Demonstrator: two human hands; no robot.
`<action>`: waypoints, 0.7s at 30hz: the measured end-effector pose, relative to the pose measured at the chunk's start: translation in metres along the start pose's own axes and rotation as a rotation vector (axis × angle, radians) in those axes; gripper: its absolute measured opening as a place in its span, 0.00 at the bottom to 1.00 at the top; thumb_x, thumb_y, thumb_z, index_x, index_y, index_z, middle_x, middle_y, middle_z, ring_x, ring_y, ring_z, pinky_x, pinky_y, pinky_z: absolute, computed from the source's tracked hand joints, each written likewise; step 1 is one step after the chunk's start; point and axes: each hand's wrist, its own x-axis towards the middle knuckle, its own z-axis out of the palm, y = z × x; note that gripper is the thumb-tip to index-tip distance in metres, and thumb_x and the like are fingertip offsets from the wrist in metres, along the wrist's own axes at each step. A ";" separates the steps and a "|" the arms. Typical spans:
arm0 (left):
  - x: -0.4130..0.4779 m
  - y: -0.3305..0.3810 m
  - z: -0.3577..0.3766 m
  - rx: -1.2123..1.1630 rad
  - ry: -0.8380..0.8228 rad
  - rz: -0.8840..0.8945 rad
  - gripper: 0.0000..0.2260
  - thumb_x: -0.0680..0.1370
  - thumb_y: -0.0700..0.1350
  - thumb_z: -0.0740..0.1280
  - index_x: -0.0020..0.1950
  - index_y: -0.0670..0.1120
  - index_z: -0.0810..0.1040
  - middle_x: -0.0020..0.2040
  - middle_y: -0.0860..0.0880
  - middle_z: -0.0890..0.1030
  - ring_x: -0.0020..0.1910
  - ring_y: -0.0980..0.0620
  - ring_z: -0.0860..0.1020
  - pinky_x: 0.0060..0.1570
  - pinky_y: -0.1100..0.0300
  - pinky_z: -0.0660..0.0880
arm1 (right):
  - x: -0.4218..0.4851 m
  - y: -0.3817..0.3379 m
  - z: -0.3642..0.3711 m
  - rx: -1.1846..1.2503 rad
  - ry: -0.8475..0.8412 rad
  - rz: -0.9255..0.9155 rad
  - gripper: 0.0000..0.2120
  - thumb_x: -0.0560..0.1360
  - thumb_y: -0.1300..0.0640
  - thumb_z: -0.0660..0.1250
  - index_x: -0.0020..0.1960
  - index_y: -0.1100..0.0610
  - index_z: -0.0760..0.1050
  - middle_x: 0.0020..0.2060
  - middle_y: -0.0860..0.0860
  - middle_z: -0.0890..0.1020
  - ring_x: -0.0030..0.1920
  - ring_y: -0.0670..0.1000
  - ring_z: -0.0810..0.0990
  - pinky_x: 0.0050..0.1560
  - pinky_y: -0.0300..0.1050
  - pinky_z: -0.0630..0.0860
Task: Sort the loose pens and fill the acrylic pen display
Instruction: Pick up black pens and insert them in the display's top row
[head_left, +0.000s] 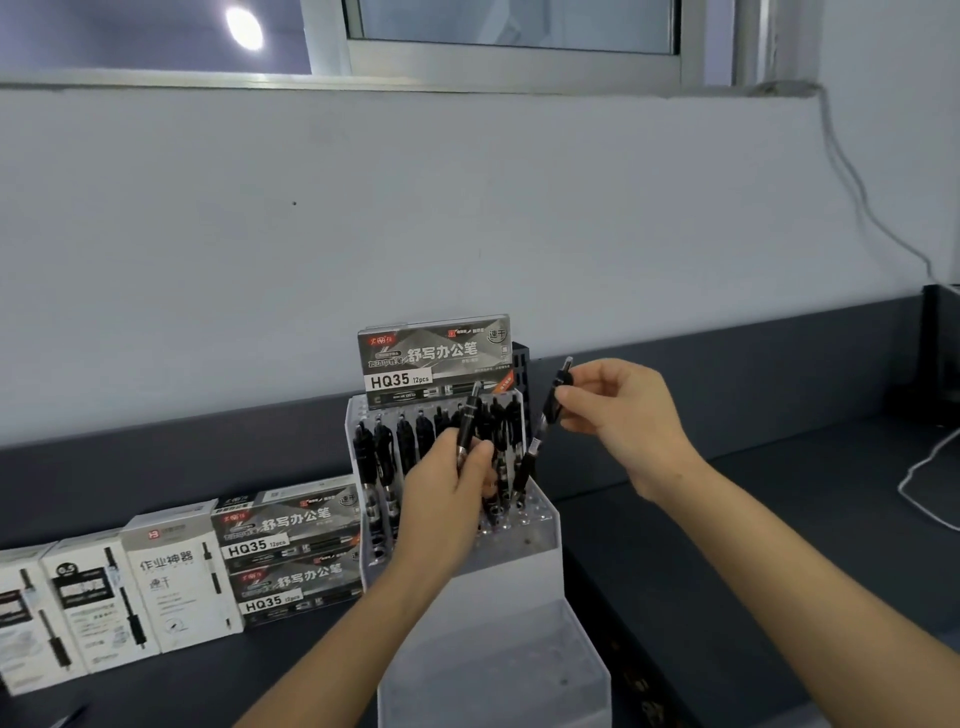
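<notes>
A stepped acrylic pen display (535, 566) stands in the middle of the dark table. Several black pens (382, 457) stand in its upper tier, below an HQ35 pen box (434, 358) propped at its back. My left hand (447, 499) grips a black pen (467, 423) upright in front of the upper tier. My right hand (623, 415) pinches the top of a second black pen (540, 431), tilted, with its tip down at a hole on the tier's right side. The lower tiers hold no pens.
Two stacked HQ35 boxes (291, 551) lie left of the display. Several white pen boxes (176, 582) stand further left. A white cable (930, 483) lies on the table at the right, near a dark object (943, 343) at the wall.
</notes>
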 end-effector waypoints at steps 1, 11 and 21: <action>0.000 0.002 0.000 0.033 0.021 0.022 0.13 0.81 0.47 0.60 0.40 0.42 0.69 0.33 0.45 0.74 0.29 0.58 0.70 0.31 0.66 0.68 | 0.004 0.003 0.000 -0.053 0.013 -0.023 0.03 0.73 0.64 0.70 0.45 0.58 0.79 0.39 0.55 0.82 0.38 0.50 0.82 0.44 0.44 0.81; 0.009 0.020 0.002 -0.123 0.035 0.036 0.12 0.83 0.46 0.55 0.47 0.47 0.75 0.33 0.48 0.73 0.29 0.56 0.71 0.33 0.58 0.69 | 0.026 0.009 0.007 -0.351 -0.041 -0.180 0.03 0.72 0.60 0.71 0.46 0.55 0.80 0.39 0.50 0.82 0.43 0.50 0.82 0.49 0.52 0.81; 0.016 0.033 0.008 -0.128 0.079 0.010 0.03 0.77 0.45 0.67 0.48 0.51 0.73 0.42 0.48 0.84 0.38 0.52 0.79 0.40 0.55 0.75 | 0.021 0.027 0.013 -0.402 -0.205 -0.114 0.04 0.73 0.59 0.71 0.39 0.55 0.81 0.34 0.51 0.83 0.38 0.53 0.83 0.46 0.53 0.82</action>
